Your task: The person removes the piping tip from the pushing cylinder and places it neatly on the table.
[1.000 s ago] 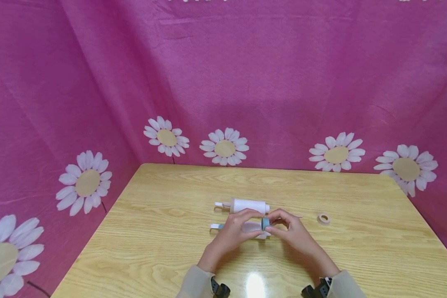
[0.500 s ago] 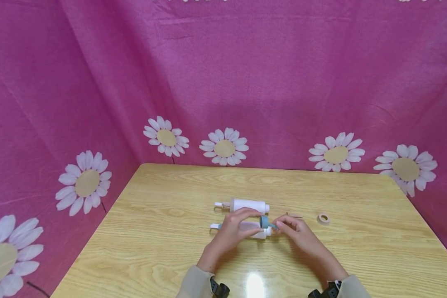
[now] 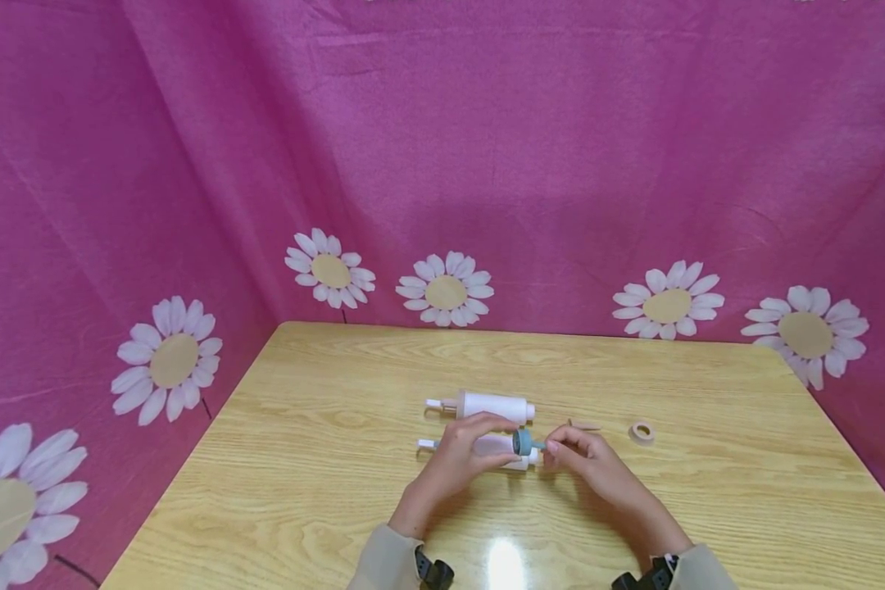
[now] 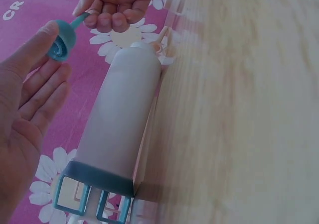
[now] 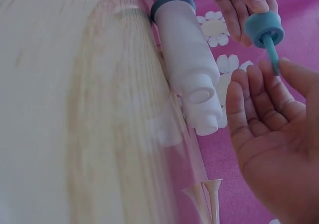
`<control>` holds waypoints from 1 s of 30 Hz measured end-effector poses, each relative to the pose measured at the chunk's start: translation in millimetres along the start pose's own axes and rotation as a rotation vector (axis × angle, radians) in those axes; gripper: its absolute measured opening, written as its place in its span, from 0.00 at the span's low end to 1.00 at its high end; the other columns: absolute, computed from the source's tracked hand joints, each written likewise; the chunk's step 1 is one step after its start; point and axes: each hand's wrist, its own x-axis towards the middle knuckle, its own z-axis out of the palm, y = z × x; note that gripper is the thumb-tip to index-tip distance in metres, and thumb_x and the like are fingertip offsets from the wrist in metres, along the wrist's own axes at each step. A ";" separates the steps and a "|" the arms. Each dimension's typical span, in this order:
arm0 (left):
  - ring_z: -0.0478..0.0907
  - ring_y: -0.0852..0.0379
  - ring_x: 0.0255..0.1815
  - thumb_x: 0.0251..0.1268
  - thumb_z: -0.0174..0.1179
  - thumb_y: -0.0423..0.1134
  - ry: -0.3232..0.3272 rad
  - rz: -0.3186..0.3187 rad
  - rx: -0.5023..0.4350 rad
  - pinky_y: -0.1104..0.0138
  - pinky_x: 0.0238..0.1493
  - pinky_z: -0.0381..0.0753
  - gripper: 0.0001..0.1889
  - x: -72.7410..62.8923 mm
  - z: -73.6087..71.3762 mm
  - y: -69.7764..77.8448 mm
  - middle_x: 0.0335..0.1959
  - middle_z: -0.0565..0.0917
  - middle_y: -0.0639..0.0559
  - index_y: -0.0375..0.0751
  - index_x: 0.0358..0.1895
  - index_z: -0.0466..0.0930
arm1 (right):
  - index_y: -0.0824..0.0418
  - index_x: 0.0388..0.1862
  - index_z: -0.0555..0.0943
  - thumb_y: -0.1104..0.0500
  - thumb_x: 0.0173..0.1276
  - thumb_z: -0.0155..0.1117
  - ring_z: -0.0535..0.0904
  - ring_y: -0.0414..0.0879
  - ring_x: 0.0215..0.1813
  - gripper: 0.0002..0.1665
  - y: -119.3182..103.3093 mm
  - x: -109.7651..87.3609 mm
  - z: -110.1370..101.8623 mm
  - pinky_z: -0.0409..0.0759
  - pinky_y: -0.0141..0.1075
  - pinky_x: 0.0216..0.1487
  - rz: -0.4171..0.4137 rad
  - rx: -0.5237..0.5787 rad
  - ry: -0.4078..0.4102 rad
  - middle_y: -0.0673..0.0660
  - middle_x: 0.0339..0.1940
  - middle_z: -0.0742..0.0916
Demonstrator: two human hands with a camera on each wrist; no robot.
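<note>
A teal ring-shaped cap (image 3: 522, 442) is held up between both hands, over the nearer of two lying white tubes. My left hand (image 3: 459, 452) pinches the cap's rim with thumb and fingers. From the cap sticks a thin teal nozzle (image 5: 270, 54); my right hand (image 3: 584, 460) pinches its tip between thumb and forefinger, the other fingers loosely bent. The nearer white tube (image 4: 119, 107) has a teal collar with two square loops and is partly hidden by my left hand in the head view. Behind it lies the other white tube (image 3: 494, 407), with a pinkish collar.
Right of the tubes on the wooden table (image 3: 324, 483) lie a slim pinkish flared nozzle (image 5: 213, 199) and a pinkish ring (image 3: 642, 433). A pink cloth with daisies (image 3: 487, 164) hangs behind and to the left.
My right hand has shifted right, from the cap's side to the tip of its nozzle, which has come into view. The left hand has stayed about in place.
</note>
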 end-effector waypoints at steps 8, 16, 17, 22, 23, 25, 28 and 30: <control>0.85 0.56 0.50 0.53 0.72 0.40 -0.019 0.014 0.004 0.72 0.55 0.82 0.18 -0.8 -0.3 1.3 0.45 0.89 0.49 0.39 0.48 0.86 | 0.71 0.44 0.77 0.56 0.78 0.50 0.81 0.42 0.42 0.18 0.5 1.8 2.4 0.83 0.35 0.49 -0.064 0.016 -0.017 0.59 0.38 0.83; 0.88 0.55 0.45 0.49 0.74 0.40 0.020 0.084 0.051 0.76 0.50 0.82 0.18 -1.4 -0.7 -0.5 0.42 0.90 0.47 0.39 0.46 0.88 | 0.72 0.42 0.77 0.58 0.78 0.50 0.82 0.39 0.42 0.16 -0.9 2.9 3.9 0.83 0.34 0.49 -0.094 0.032 -0.031 0.53 0.37 0.84; 0.88 0.55 0.44 0.49 0.74 0.40 0.027 0.087 0.052 0.76 0.50 0.82 0.18 -1.4 -0.6 -0.8 0.42 0.90 0.47 0.39 0.45 0.88 | 0.72 0.43 0.77 0.58 0.78 0.50 0.81 0.39 0.42 0.17 -1.4 3.1 4.3 0.83 0.34 0.49 -0.093 0.026 -0.027 0.53 0.37 0.84; 0.88 0.56 0.44 0.48 0.74 0.41 0.046 0.086 0.070 0.76 0.51 0.82 0.18 -1.9 -1.0 -0.2 0.41 0.90 0.47 0.40 0.45 0.88 | 0.70 0.50 0.77 0.56 0.78 0.51 0.81 0.36 0.44 0.17 -4.5 3.9 11.2 0.84 0.34 0.50 -0.068 -0.033 0.037 0.53 0.43 0.83; 0.88 0.56 0.44 0.48 0.74 0.41 0.046 0.083 0.071 0.76 0.51 0.82 0.18 -2.1 -0.9 -0.2 0.41 0.90 0.48 0.40 0.45 0.88 | 0.69 0.51 0.77 0.56 0.78 0.51 0.81 0.35 0.45 0.17 -4.9 4.1 13.2 0.83 0.34 0.50 -0.071 -0.052 0.048 0.54 0.45 0.83; 0.88 0.56 0.44 0.48 0.74 0.41 0.050 0.083 0.076 0.75 0.51 0.83 0.18 -2.1 -0.7 -0.1 0.40 0.90 0.48 0.40 0.44 0.88 | 0.67 0.52 0.77 0.56 0.77 0.53 0.80 0.34 0.47 0.16 -5.9 4.6 17.6 0.83 0.34 0.51 -0.064 -0.066 0.069 0.56 0.48 0.82; 0.88 0.56 0.44 0.48 0.74 0.41 0.059 0.090 0.076 0.75 0.51 0.83 0.18 -2.0 0.0 0.0 0.40 0.90 0.48 0.39 0.44 0.88 | 0.65 0.52 0.77 0.56 0.75 0.55 0.79 0.34 0.48 0.14 -6.4 5.3 23.1 0.81 0.32 0.51 -0.080 -0.070 0.083 0.59 0.50 0.81; 0.88 0.56 0.45 0.48 0.74 0.41 0.068 0.103 0.085 0.74 0.52 0.82 0.18 -1.8 0.4 0.2 0.41 0.90 0.48 0.39 0.44 0.88 | 0.64 0.51 0.78 0.57 0.75 0.56 0.79 0.34 0.48 0.14 -7.1 5.2 25.5 0.80 0.30 0.51 -0.089 -0.060 0.089 0.59 0.50 0.81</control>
